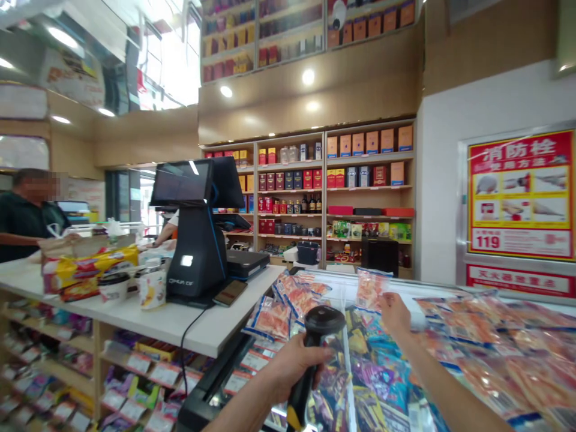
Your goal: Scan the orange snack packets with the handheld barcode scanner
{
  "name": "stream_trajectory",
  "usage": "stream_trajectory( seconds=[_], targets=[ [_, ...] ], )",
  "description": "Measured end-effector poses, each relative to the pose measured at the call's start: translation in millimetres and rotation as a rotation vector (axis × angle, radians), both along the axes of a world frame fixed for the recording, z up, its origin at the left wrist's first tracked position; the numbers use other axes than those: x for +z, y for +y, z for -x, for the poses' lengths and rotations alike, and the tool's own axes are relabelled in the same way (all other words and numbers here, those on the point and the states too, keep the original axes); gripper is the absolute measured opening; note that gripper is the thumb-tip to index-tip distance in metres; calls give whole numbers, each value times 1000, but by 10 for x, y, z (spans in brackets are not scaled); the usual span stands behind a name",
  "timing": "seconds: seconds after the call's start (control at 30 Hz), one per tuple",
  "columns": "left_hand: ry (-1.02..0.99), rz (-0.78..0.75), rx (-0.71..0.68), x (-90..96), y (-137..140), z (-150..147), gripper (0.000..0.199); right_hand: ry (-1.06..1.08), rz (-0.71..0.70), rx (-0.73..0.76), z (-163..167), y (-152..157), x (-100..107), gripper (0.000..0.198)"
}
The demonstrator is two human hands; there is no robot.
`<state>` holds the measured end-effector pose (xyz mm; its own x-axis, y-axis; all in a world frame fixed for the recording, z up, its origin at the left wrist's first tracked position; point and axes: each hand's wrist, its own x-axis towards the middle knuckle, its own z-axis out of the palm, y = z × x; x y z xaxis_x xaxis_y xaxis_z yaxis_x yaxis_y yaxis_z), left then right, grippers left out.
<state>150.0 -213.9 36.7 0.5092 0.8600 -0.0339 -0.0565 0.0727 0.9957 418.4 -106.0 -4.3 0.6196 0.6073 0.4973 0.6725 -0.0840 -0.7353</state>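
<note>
My left hand (292,366) is wrapped around the handle of a black barcode scanner (324,321), held upright over a display freezer. Pinched in my right hand (396,315) is a clear packet of pinkish-orange food (371,288), raised at the freezer's far edge; what exactly the food is cannot be made out. Similar packets (272,316) lie in a small pile to the left, beyond the scanner. More of them (490,336) are heaped to the right of my right arm. Colourful wrapped packages (382,378) fill the freezer beneath my hands.
A white counter (243,324) at the left bears a black checkout terminal (195,252), a phone (230,293), a white cup (152,288) and yellow snack packages (96,267). A person (27,216) stands beyond it. Shelves (290,186) of boxes and bottles line the back wall.
</note>
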Motion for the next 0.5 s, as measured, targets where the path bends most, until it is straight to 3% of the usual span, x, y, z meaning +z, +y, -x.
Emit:
stream_trajectory(
  seconds=[0.23, 0.5],
  targets=[
    [16, -6, 69, 40, -17, 0, 22, 0, -18, 26, -4, 45, -9, 27],
    [8, -8, 122, -1, 154, -93, 24, 36, -57, 45, -2, -38, 100, 29]
  ],
)
